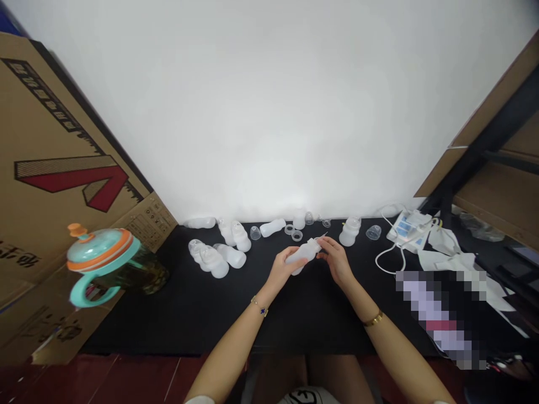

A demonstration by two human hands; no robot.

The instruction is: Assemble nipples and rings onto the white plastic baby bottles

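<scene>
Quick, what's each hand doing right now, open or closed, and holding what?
Left hand: closed around a white baby bottle.
Right hand: closed, fingertips pinching the bottle's top end.

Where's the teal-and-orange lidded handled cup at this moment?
In the head view, the teal-and-orange lidded handled cup stands at the far left, at the end of the black tabletop, against the flattened brown cardboard box and well left of the person's left hand.

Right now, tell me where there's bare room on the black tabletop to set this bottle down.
Bare black tabletop lies nearest you, below the left hand and right hand, and reaches left to the teal-handled jug. A narrower patch sits between the hands and the white cable. Crowded: the back edge, with white bottles and rings, and the right, with the device.
</scene>
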